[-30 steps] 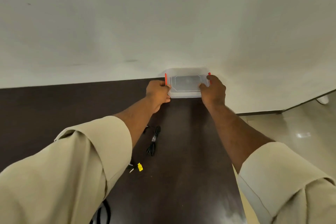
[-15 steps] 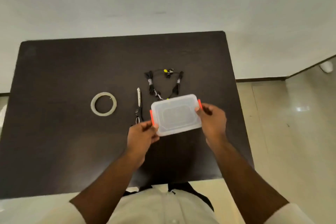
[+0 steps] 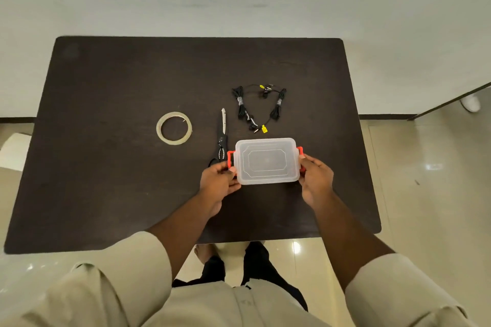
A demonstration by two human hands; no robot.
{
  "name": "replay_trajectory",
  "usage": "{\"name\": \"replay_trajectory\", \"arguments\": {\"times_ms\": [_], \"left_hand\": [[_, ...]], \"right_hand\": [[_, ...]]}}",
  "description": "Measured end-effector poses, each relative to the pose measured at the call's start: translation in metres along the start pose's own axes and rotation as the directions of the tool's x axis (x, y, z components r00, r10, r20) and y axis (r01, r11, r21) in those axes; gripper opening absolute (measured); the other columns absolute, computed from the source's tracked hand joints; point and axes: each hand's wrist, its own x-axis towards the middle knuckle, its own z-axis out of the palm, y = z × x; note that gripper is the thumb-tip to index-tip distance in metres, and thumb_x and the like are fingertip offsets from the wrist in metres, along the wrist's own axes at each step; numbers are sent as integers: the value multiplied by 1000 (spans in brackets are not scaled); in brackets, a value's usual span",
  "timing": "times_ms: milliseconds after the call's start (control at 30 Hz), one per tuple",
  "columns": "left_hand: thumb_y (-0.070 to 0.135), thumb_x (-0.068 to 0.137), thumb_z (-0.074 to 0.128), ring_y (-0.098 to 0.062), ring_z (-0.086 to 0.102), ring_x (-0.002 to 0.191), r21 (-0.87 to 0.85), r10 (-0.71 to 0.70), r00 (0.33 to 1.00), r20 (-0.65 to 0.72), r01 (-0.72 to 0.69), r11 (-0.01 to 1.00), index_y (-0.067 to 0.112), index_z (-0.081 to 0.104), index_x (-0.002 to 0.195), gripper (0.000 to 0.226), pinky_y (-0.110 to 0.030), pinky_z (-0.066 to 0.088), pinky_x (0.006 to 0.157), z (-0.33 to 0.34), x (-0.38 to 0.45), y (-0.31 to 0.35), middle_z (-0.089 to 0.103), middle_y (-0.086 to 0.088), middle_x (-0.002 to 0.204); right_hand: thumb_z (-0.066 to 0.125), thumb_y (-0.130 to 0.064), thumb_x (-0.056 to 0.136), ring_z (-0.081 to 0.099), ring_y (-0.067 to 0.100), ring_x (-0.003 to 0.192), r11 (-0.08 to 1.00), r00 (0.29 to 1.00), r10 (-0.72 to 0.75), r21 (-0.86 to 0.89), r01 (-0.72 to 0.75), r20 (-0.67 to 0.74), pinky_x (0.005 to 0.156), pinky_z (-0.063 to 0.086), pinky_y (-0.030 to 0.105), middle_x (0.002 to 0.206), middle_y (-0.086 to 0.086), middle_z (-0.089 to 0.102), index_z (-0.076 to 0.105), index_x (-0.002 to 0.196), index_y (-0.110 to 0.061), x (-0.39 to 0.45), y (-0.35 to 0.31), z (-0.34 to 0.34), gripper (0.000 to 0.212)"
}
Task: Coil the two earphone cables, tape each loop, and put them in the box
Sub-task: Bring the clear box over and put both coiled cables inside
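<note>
Both my forearms extended over the counter (image 3: 106, 167), left hand (image 3: 218, 183) and right hand (image 3: 316, 180) flanking the lidded box (image 3: 265, 160), fingers (image 3: 305, 159) clamped on its red end latches.

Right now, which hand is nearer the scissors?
Left. The left hand is at the box's left clip, right beside the scissors' handles. The right hand holds the opposite clip, across the box.

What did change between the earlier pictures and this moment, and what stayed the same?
The box came from the table's far edge back toward the person. Left hand and right hand still grip its two ends, lid on. Tape roll, scissors and both earphone bundles lie as they lay half a second ago.
</note>
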Motion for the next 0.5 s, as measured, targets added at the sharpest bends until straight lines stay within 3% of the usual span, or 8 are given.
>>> {"name": "replay_trajectory", "arguments": {"times_ms": [33,100,167,200,267,333,433,500], "left_hand": [[7,93,60,-24,70,92,9,16,1000,-23,-16,1000,16,49,135,45,-36,60,72,0,0,-1,67,-9,108],[11,88,68,-21,64,100,255,191,971,-142,-151,955,25,44,140,59,-35,56,82,-1,-1,-2,59,-4,115],[15,84,72,-15,58,99,501,412,894,-174,-280,819,25,51,136,57,-29,49,87,-1,-2,-2,56,0,112],[15,85,71,-13,58,96,530,449,879,-162,-307,791,22,54,134,52,-28,48,89,1,-4,-1,58,0,110],[13,89,65,-12,60,94,513,410,899,-153,-283,811,17,59,129,41,-31,51,92,6,-6,3,64,-1,110],[11,91,61,-13,62,95,467,329,934,-143,-229,854,15,63,125,34,-33,53,90,12,-9,7,67,-1,114],[10,92,60,-4,62,82,342,268,951,-153,-204,917,15,68,116,26,-22,52,71,22,-13,12,71,5,98],[10,91,60,-1,63,78,281,246,955,-165,-194,940,15,71,111,23,-15,46,61,26,-17,15,70,11,88]], "right_hand": [[67,-11,89,71,22,89,1000,1000,22,-13,-22,12,73,59,35,97,6,74,72,94,-13,3,-2,-2,8],[68,-12,89,68,22,100,997,999,6,-81,-3,33,84,57,36,112,8,70,67,115,-9,6,-4,-5,26],[72,-12,86,62,17,110,958,991,-131,-257,129,10,93,51,31,125,4,64,58,130,-9,6,-8,-7,46],[73,-13,85,60,14,109,905,974,-225,-366,216,19,90,49,26,125,2,63,57,131,-10,3,-11,-9,49],[71,-16,86,60,10,103,793,936,-341,-507,337,88,84,46,21,121,0,64,60,128,-11,-3,-14,-9,43],[67,-17,89,63,10,94,748,932,-324,-560,356,161,80,47,21,113,0,69,66,120,-11,-9,-15,-7,32],[61,-17,91,63,6,76,742,945,-249,-585,327,212,59,47,18,97,1,73,72,103,-15,-15,-17,1,16],[60,-19,92,62,5,74,755,953,-234,-582,302,191,54,44,18,96,1,72,72,103,-16,-18,-19,3,17]]}}
